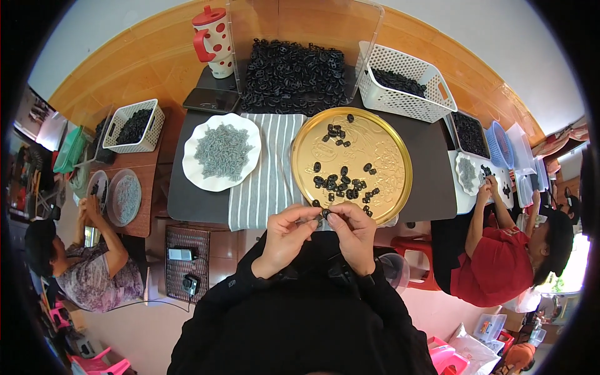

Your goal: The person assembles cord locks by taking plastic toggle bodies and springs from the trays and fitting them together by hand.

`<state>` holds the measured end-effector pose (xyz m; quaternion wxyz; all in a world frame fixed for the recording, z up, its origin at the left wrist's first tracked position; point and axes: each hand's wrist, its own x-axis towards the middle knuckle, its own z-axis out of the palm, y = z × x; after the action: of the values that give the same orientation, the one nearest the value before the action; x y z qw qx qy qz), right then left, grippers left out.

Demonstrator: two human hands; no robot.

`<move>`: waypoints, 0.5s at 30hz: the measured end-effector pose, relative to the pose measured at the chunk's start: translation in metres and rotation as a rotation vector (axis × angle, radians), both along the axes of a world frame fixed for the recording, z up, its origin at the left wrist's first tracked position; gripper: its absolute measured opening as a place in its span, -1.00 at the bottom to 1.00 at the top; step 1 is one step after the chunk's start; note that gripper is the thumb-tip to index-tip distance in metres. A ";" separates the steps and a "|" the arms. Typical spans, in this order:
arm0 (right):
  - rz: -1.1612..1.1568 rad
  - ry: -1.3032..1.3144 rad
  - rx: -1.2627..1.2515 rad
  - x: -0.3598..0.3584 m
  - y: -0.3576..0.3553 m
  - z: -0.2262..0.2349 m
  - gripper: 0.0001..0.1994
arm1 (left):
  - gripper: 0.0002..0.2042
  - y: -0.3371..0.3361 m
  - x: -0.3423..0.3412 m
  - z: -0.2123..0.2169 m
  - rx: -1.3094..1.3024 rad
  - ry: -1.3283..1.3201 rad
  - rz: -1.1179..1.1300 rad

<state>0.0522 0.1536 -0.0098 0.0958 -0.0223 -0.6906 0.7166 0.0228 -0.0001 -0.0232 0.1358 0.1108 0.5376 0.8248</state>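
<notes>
At the near rim of the gold tray [380, 140], the right hand [354, 236] pinches a small black piece [325, 213], its long axis unclear; the left hand [282, 241] is just beside, fingers narrow, its hold impossible to tell. Loose black pieces [343, 180] lie farther in on the tray.

**Small black piece [325, 214], partly covered**

From my end I see it dark, compact and rounded, pinched where the fingertips of the left hand [284, 240] and right hand [354, 234] meet, so its full outline and tilt are hidden from me. It sits by the near rim of the gold tray [375, 140]. Just beside it I make out a second black piece [315, 204], also rounded.
</notes>
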 end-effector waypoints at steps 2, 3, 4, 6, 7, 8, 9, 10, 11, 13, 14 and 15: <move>0.005 0.007 -0.001 0.000 0.000 0.000 -0.89 | -0.75 0.000 0.000 0.002 0.001 0.002 0.006; 0.009 0.013 -0.001 0.000 0.001 0.000 -0.90 | -0.75 0.000 0.001 0.003 0.003 0.004 0.013; 0.009 0.013 -0.001 -0.001 0.002 0.000 -0.90 | -0.75 0.000 0.000 0.002 0.003 0.004 0.013; 0.044 0.011 0.023 -0.001 0.003 0.000 -0.90 | -0.75 -0.001 0.001 0.001 -0.001 0.019 0.007; 0.043 0.011 0.024 -0.001 0.002 -0.001 -0.90 | -0.75 0.000 0.001 0.001 0.000 0.019 0.007; 0.027 0.006 -0.009 0.000 0.002 -0.001 -0.90 | -0.75 0.000 0.001 0.000 -0.002 0.018 0.009; 0.011 0.001 -0.042 0.000 0.001 -0.001 -0.90 | -0.75 0.001 0.001 -0.001 -0.004 0.017 0.012; 0.010 0.002 -0.042 0.000 0.000 -0.001 -0.90 | -0.75 0.001 0.001 -0.001 -0.004 0.018 0.011; -0.002 0.000 -0.061 0.000 -0.001 -0.001 -0.90 | -0.75 0.001 0.000 -0.001 -0.005 0.024 0.010; -0.015 0.000 -0.079 0.000 -0.001 -0.002 -0.90 | -0.75 0.001 0.001 -0.001 -0.007 0.030 0.009; -0.011 -0.001 -0.068 0.000 -0.001 -0.003 -0.90 | -0.75 0.000 0.001 -0.001 -0.009 0.024 0.014; -0.008 -0.003 -0.057 0.000 -0.001 -0.003 -0.90 | -0.76 0.000 0.001 0.000 -0.012 0.017 0.018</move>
<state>0.0522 0.1525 -0.0131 0.0972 -0.0289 -0.6697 0.7356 0.0234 0.0002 -0.0236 0.1245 0.1121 0.5445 0.8218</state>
